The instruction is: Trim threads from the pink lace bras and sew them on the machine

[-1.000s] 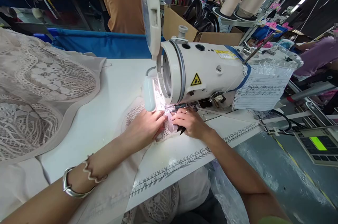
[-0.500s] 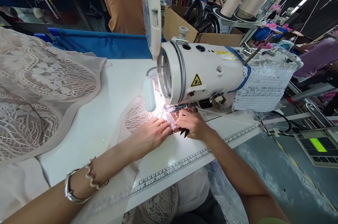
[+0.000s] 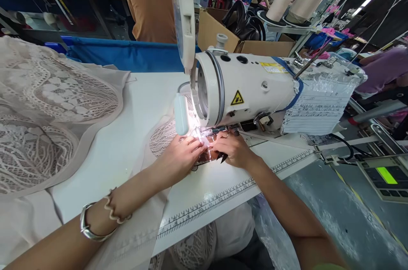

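Observation:
Under the lit head of a white sewing machine (image 3: pixel 251 87) lies a pale piece of lace fabric (image 3: pixel 161 137), its sheer edge trailing down the table's left side. My left hand (image 3: pixel 178 157) presses on this lace close to the needle area, fingers bent together on its edge. Beside it, my right hand (image 3: pixel 232 149) is closed, fingertips at the same fabric edge. From beneath its palm stick out the dark pointed tips of thread snips (image 3: pixel 223 157); their handles are hidden. Glare and fingers cover the needle and presser foot.
More lace pieces (image 3: pixel 57 113) are heaped on the left of the white table. A printed ruler (image 3: pixel 210 200) runs along the front edge. Behind stand a blue cloth bin (image 3: pixel 121 54), a cardboard box (image 3: pixel 216 28) and a person in a brown shirt (image 3: pixel 149 2). A control panel (image 3: pixel 385 176) is at right.
My left hand has shifted slightly forward and left, its fingertips nearer the needle area. The small fabric edge has moved farther under the machine head. My right hand has hardly moved.

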Available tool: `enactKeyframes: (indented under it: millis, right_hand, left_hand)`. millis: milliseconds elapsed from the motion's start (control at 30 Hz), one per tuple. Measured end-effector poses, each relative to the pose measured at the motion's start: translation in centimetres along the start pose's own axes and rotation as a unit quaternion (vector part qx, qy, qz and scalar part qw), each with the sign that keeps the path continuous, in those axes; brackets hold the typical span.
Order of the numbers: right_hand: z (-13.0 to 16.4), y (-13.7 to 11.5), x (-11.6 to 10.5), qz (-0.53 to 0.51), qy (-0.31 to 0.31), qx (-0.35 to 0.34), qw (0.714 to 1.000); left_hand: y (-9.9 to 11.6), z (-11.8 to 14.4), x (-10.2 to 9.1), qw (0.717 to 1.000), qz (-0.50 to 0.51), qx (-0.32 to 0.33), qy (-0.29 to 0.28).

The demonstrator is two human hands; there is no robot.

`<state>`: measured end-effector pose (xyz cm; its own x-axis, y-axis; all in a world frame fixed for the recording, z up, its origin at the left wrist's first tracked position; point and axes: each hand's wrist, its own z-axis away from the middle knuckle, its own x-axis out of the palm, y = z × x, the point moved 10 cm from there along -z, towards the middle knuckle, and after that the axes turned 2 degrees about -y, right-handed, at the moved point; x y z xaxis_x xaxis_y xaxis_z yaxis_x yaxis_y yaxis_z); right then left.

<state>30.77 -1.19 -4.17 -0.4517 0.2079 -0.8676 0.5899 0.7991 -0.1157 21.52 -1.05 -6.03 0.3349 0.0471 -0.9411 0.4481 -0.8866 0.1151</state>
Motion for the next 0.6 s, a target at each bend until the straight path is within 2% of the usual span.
enactKeyframes:
  millis: [267,433,600]
  right_hand:
    - [-0.2,0.0,-0.4,0.014,0.023,-0.003,1.000]
    - [-0.1,0.6,0.7,0.003,-0.001,0.019,1.000]
    - [0.0,0.8,0.8,0.016,-0.010,0.028,0.999]
  left_hand:
    - [-1.7,-0.4,-0.3,0.999,0.018,-0.041,-0.014]
    - [-2.8,-0.4,0.0,0.998,0.022,-0.056,-0.036]
    - [-3.9,-0.5,-0.3,0.998,0.023,-0.063,-0.021]
